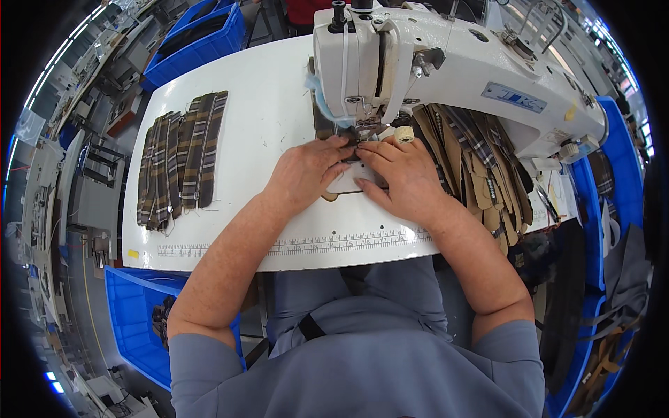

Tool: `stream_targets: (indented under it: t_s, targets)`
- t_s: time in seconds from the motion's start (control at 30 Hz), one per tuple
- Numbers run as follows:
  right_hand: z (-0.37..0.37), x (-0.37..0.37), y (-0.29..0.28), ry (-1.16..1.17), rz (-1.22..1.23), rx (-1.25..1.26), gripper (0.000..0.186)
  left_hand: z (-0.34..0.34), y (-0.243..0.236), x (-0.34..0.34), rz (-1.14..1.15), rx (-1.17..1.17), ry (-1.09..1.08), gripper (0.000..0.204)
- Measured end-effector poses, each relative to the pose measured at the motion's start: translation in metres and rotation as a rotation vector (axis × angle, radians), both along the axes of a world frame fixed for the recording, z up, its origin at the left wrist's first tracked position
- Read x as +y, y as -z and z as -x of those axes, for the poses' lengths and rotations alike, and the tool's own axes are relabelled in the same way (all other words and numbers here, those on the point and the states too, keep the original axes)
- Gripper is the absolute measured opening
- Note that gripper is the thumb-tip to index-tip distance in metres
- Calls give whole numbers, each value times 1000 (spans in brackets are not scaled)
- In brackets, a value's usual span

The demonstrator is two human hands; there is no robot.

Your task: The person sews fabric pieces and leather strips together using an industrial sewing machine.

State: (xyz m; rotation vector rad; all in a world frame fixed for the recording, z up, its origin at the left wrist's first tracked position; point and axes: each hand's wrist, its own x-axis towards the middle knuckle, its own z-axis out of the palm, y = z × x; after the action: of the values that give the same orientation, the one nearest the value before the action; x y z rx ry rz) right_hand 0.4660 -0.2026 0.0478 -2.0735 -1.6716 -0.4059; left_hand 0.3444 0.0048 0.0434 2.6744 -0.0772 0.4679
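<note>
Left hand (306,174): flat, fingers pressing down on a small fabric piece (346,182) just under the fingertips, at the needle of the white sewing machine (446,63). Right hand (408,177): likewise spread and pressing the same piece, thumb beside the left. Plaid strips (182,160): laid out well left of the left hand. Tan and plaid pieces (481,174): piled just right of the right hand. White table (265,111).
</note>
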Motion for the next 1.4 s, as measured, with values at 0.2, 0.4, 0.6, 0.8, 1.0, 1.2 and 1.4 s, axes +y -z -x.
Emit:
stream_targets:
  t_s: [0.2, 0.4, 0.6, 0.8, 1.0, 1.2, 1.4]
  targets:
    - [-5, -3, 0, -13, -32, 14, 33, -27, -13, 12, -89, -8, 11, 23]
    - [-16, -27, -33, 122, -165, -112, 20, -31, -30, 16, -191, 158, -69, 25]
    - [-41, -86, -51, 520, -115, -242, 30, -38, -21, 19, -377, 215, -134, 23]
    - [-37, -113, -47, 523, -46, -196, 28, 13, -4, 46, -861, -18, -123, 11]
    - [-45, -121, -46, 531, -49, -268, 18, 107, -33, 56, -883, 416, -390, 23]
    - [23, -95, -60, 287, -127, -342, 12, 124, -44, 2, -400, 1, -211, 49]
    - [128, -69, -34, -267, 172, 89, 16, 56, -33, -49, -183, 0, 204, 61]
